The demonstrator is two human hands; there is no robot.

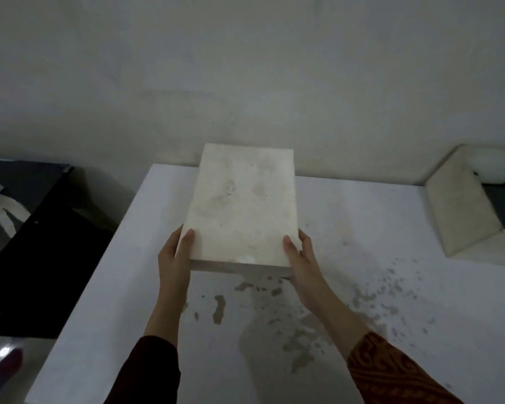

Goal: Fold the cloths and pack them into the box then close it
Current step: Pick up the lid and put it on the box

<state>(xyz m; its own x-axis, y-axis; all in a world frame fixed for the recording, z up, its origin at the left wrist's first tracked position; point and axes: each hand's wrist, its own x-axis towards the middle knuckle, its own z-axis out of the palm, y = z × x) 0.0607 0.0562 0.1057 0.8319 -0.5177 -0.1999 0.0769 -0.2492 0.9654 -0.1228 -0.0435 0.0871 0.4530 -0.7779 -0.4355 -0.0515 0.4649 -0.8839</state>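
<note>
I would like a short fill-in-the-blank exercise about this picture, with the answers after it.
1. The white box is held by ____ hands, the left hand and the right hand.
2. The lid of the box is ____.
3. Each thumb rests on the ____ face of the box.
4. The table under the box is white, with ____ paint near the person.

Answers: both; closed; top; chipped

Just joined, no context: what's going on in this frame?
A person holds a closed white box at its near end, left hand and right hand on either side, thumbs on the lid. It sits on or just above a stained white table. No cloths are visible, so packing looks done.
</note>
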